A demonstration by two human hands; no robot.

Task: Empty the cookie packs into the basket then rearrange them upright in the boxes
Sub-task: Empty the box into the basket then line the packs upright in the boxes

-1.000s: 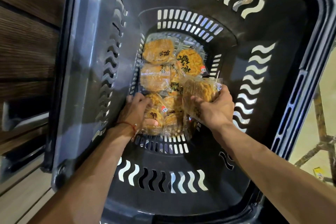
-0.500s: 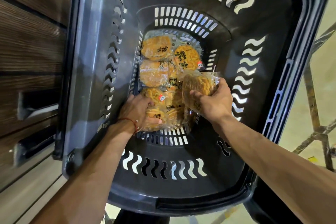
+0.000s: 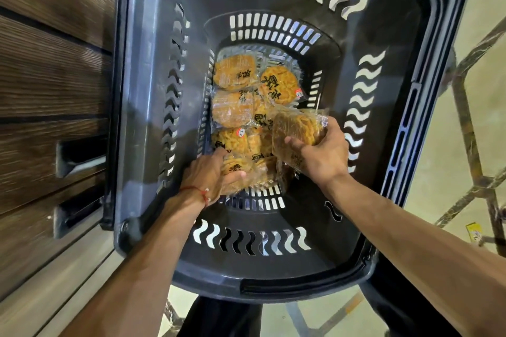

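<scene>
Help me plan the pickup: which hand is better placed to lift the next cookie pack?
Left. The left hand grips a loose pack on the basket floor; the right hand is full, gripping several packs.

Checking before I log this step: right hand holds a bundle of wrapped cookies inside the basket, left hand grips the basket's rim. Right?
Not quite. The head view shows the left hand down on the basket floor, gripping a wrapped cookie, not the rim. The right hand does hold a bundle of wrapped cookies inside the basket.
</scene>
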